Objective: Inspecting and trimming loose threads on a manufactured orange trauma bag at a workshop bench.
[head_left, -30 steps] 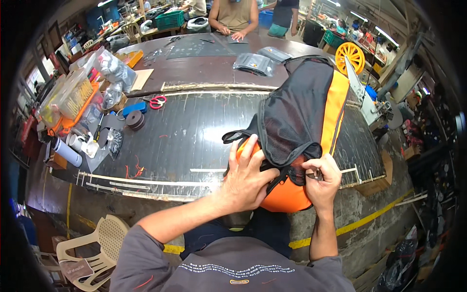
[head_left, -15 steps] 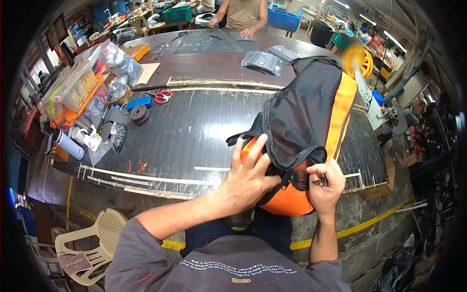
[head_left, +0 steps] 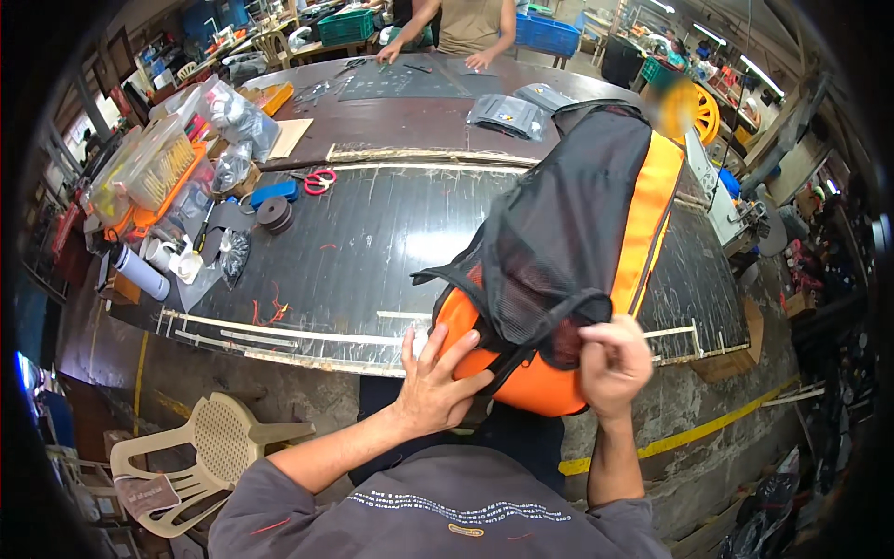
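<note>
A black mesh bag with orange panels [head_left: 568, 233] lies slantwise over the table's near edge, its orange end [head_left: 535, 387] toward me. My left hand [head_left: 433, 387] rests on the left of that end with fingers spread, the thumb by a black zipper edge [head_left: 512, 361]. My right hand [head_left: 616, 365] is closed beside the mesh at the bag's near right corner. What its curled fingers hold is hidden.
On the dark table [head_left: 363, 242] at left are red-handled scissors [head_left: 320, 182], a black tape roll [head_left: 274, 214], a blue box [head_left: 275, 194] and a white bottle [head_left: 142, 273]. Packed grey pouches [head_left: 507, 115] lie farther back, near another person's hands. A plastic chair [head_left: 223, 433] stands lower left.
My left hand has moved left and down, off the mesh flap onto the orange panel. The bag's near end has shifted left. The other person's one hand has reached out to the left.
</note>
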`<action>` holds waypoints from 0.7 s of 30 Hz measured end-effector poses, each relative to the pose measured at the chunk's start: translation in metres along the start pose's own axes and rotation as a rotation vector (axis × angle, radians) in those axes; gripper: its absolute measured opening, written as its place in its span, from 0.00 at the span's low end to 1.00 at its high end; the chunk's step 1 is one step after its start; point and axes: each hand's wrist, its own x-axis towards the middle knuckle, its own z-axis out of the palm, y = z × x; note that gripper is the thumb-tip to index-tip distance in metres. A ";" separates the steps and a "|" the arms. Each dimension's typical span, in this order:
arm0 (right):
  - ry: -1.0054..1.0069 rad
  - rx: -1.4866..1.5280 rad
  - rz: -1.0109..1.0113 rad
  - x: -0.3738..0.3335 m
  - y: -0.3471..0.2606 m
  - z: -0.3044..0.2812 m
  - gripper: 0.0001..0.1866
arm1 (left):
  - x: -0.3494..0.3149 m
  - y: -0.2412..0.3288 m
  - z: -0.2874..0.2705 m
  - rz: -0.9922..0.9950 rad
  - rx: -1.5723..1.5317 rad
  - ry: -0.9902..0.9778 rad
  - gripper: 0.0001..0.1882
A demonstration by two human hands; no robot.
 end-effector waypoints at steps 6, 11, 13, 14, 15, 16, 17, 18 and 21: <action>0.391 -0.133 0.022 -0.143 0.073 -0.025 0.26 | 0.016 -0.001 -0.008 0.087 0.036 -0.028 0.29; 0.212 0.086 0.498 -0.219 0.060 0.040 0.36 | 0.031 -0.002 -0.003 0.189 -0.080 0.015 0.31; 0.414 0.202 0.370 -0.201 0.074 0.062 0.34 | 0.036 -0.003 0.002 0.177 -0.143 0.053 0.29; 0.422 0.200 0.349 -0.196 0.084 0.062 0.34 | 0.041 -0.003 0.005 0.177 -0.167 0.082 0.28; 0.427 0.202 0.324 -0.191 0.092 0.060 0.34 | 0.049 -0.003 0.003 0.171 -0.235 0.131 0.25; 0.364 0.146 0.321 -0.185 0.100 0.050 0.34 | 0.059 -0.001 -0.004 0.150 -0.282 0.137 0.24; 0.445 0.122 0.262 -0.167 0.093 0.048 0.32 | 0.072 0.006 -0.017 0.129 -0.329 0.143 0.23; 0.527 0.097 0.202 -0.145 0.088 0.042 0.31 | 0.088 0.013 -0.029 0.137 -0.402 0.189 0.23; 0.457 -0.243 0.066 -0.019 -0.008 -0.024 0.14 | 0.167 0.039 -0.127 0.365 -0.261 0.318 0.21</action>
